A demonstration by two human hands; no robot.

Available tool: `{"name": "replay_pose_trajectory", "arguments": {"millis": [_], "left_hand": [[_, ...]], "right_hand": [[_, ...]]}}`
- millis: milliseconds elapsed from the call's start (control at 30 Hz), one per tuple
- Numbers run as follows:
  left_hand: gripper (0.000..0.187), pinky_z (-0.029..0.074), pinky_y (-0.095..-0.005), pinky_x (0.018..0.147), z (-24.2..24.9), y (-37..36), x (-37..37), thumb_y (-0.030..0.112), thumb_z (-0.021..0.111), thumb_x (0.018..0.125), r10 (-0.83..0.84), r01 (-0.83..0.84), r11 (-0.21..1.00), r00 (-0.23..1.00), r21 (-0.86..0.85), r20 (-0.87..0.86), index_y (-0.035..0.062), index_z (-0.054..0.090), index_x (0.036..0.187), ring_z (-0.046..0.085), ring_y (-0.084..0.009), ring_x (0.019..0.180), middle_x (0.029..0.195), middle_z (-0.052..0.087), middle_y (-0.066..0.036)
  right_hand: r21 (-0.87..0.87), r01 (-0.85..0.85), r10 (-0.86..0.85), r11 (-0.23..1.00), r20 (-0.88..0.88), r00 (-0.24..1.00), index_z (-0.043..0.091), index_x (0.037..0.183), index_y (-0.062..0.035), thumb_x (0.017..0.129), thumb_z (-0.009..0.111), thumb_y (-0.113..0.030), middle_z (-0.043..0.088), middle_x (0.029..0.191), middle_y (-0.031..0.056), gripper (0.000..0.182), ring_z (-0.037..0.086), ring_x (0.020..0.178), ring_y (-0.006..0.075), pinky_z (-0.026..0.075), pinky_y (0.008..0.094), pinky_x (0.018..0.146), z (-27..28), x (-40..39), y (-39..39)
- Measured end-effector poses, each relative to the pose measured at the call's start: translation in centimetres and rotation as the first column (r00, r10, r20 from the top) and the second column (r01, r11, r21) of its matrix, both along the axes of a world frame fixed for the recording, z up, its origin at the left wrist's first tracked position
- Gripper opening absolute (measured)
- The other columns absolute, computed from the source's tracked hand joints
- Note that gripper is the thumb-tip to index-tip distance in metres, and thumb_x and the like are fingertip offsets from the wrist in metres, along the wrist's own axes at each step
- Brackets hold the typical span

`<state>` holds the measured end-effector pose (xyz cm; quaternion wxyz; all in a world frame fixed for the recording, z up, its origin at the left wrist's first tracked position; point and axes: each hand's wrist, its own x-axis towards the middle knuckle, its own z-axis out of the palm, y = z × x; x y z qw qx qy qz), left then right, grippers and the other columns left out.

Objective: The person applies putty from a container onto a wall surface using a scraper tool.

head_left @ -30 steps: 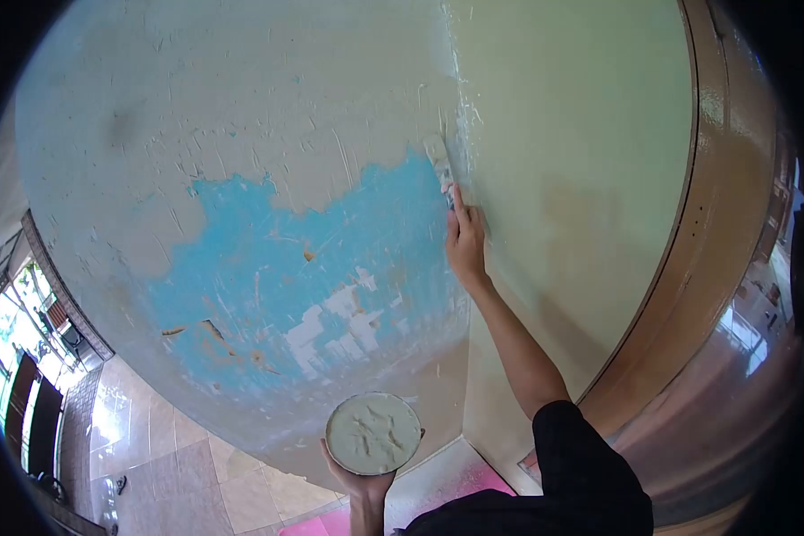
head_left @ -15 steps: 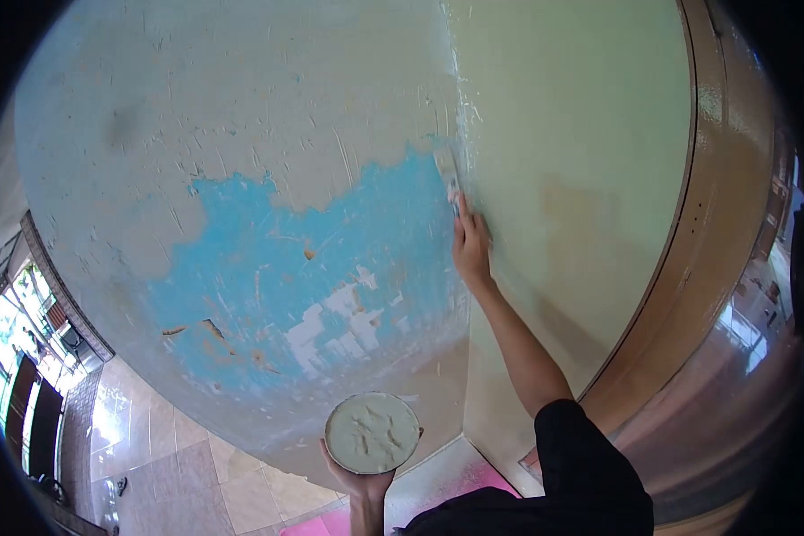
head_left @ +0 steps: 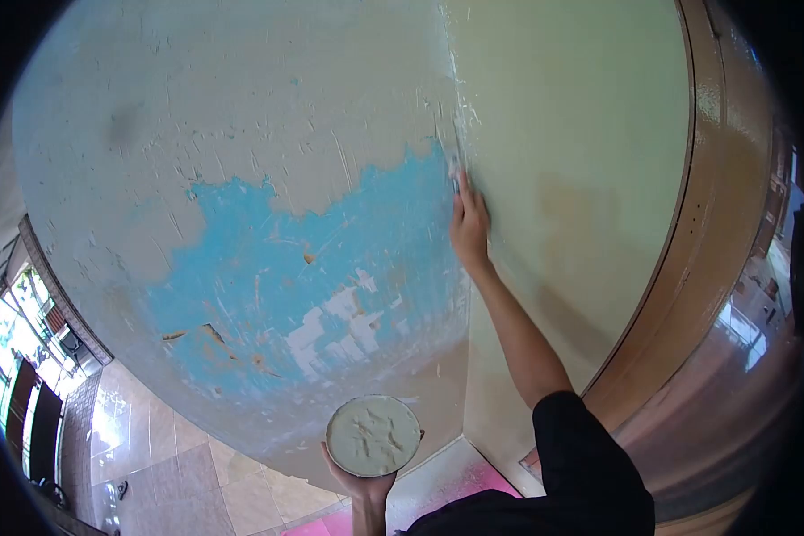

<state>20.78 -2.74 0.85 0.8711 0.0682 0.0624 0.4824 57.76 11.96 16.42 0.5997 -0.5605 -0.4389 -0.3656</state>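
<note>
My right hand point(head_left: 470, 223) is closed around the handle of a putty knife point(head_left: 456, 170), its blade seen nearly edge-on against the wall close to the inner corner. Low in the view, my left hand point(head_left: 364, 481) supports a round container of putty point(head_left: 372, 435) from below, fingers around its side. Grey-white putty with several gouges fills the container. The wall point(head_left: 241, 98) before me carries grey putty in its upper part, with ridges and streaks. Beneath that lies a bright blue patch point(head_left: 268, 241) with white smears and chipped spots.
A pale green wall point(head_left: 563, 107) meets the puttied one at a corner on the right, bordered by a brown frame point(head_left: 661, 295). Tiled floor point(head_left: 170, 456) shows at lower left, and a pink-and-white surface point(head_left: 438, 478) lies below the corner.
My right hand has slid slightly upward along the corner, and the knife blade has turned more edge-on. Grey putty now covers a little more beside the corner. My left hand stays nearly still.
</note>
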Motion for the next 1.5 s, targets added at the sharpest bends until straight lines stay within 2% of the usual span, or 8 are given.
{"name": "replay_pose_trajectory", "arguments": {"millis": [167, 367, 467, 700, 867, 1000, 1267, 1500], "left_hand": [[0.072, 0.024, -0.0663, 0.108, -0.1, 0.0, -0.1, 0.065, 0.038, 0.09, -0.024, 0.024, 1.0, 1.0, 0.009, -0.002, 0.016, 0.04, 0.143, 0.035, -0.0366, 0.133, 0.145, 0.039, -0.01], [0.073, 0.024, -0.0681, 0.108, -1.1, 0.4, -0.1, 0.065, 0.04, 0.089, -0.006, 0.006, 0.998, 1.0, -0.061, 0.005, 0.0157, 0.04, 0.142, 0.035, -0.0365, 0.134, 0.145, 0.038, -0.01], [0.073, 0.024, -0.0702, 0.107, -0.9, 0.3, -0.1, 0.065, 0.04, 0.089, 0.015, -0.016, 0.999, 0.999, -0.027, -0.036, 0.0157, 0.04, 0.143, 0.034, -0.0362, 0.134, 0.145, 0.038, -0.009], [0.073, 0.023, -0.0713, 0.107, -0.5, -0.2, -0.3, 0.066, 0.04, 0.089, -0.019, 0.024, 0.997, 0.998, -0.07, 0.066, 0.0157, 0.039, 0.143, 0.035, -0.0372, 0.133, 0.146, 0.037, -0.009], [0.074, 0.023, -0.0711, 0.107, -0.4, 0.0, 0.0, 0.066, 0.04, 0.089, -0.03, 0.054, 0.987, 0.987, -0.153, 0.156, 0.0155, 0.037, 0.144, 0.034, -0.037, 0.134, 0.146, 0.037, -0.009], [0.075, 0.023, -0.071, 0.107, 0.3, -0.1, 0.4, 0.066, 0.04, 0.089, -0.01, 0.01, 1.0, 1.0, -0.009, 0.004, 0.0153, 0.037, 0.144, 0.034, -0.0368, 0.134, 0.146, 0.038, -0.009], [0.074, 0.022, -0.0717, 0.107, -0.8, 0.0, 0.1, 0.065, 0.04, 0.089, -0.016, 0.016, 1.0, 1.0, 0.021, 0.007, 0.0156, 0.037, 0.144, 0.033, -0.0379, 0.135, 0.146, 0.037, -0.01], [0.074, 0.021, -0.0748, 0.105, -0.7, 0.0, 0.2, 0.065, 0.042, 0.088, -0.004, 0.007, 0.999, 0.999, -0.052, 0.053, 0.0158, 0.038, 0.143, 0.034, -0.0379, 0.133, 0.146, 0.036, -0.01]], "right_hand": [[-0.06, -0.086, 0.082, 0.995, -0.064, 0.995, 0.04, 0.146, -0.0132, 0.096, 0.051, -0.007, 0.049, 0.085, 0.0129, 0.052, 0.051, 0.076, 0.0276, 0.045, 0.0378, 0.074, -6.7, -0.4, -1.9], [0.069, -0.06, 0.057, 0.996, 0.04, 0.998, 0.04, 0.147, -0.0122, 0.096, 0.052, -0.008, 0.049, 0.086, 0.0123, 0.052, 0.051, 0.078, 0.0274, 0.044, 0.0377, 0.077, 4.3, -0.1, -0.7], [0.033, -0.024, 0.022, 0.999, 0.059, 0.998, 0.038, 0.147, -0.013, 0.096, 0.052, -0.009, 0.049, 0.087, 0.0125, 0.053, 0.051, 0.079, 0.0281, 0.044, 0.0376, 0.077, 4.9, -0.2, -0.1], [-0.043, -0.112, 0.112, 0.993, 0.011, 0.994, 0.038, 0.148, -0.0133, 0.096, 0.052, -0.005, 0.05, 0.088, 0.0138, 0.055, 0.051, 0.08, 0.0286, 0.045, 0.0371, 0.076, -7.0, -0.6, -1.0], [0.062, -0.139, 0.135, 0.988, 0.06, 0.989, 0.039, 0.147, -0.0132, 0.096, 0.052, -0.006, 0.049, 0.089, 0.0145, 0.053, 0.05, 0.079, 0.0287, 0.044, 0.0369, 0.076, 1.2, -0.7, -0.6], [0.023, -0.082, 0.081, 0.996, 0.053, 0.995, 0.038, 0.147, -0.0136, 0.096, 0.052, -0.005, 0.049, 0.09, 0.0154, 0.054, 0.05, 0.079, 0.0292, 0.044, 0.038, 0.074, 4.3, -0.7, 0.4], [-0.044, -0.205, 0.205, 0.978, -0.018, 0.979, 0.039, 0.147, -0.0111, 0.096, 0.051, -0.003, 0.048, 0.087, 0.0144, 0.053, 0.049, 0.079, 0.0283, 0.043, 0.0371, 0.073, -9.1, -1.0, -1.1], [-0.013, -0.137, 0.137, 0.99, 0.019, 0.99, 0.039, 0.147, -0.0111, 0.097, 0.05, -0.006, 0.047, 0.086, 0.0138, 0.052, 0.048, 0.078, 0.028, 0.043, 0.0377, 0.073, 0.2, -0.8, -1.0]]}}
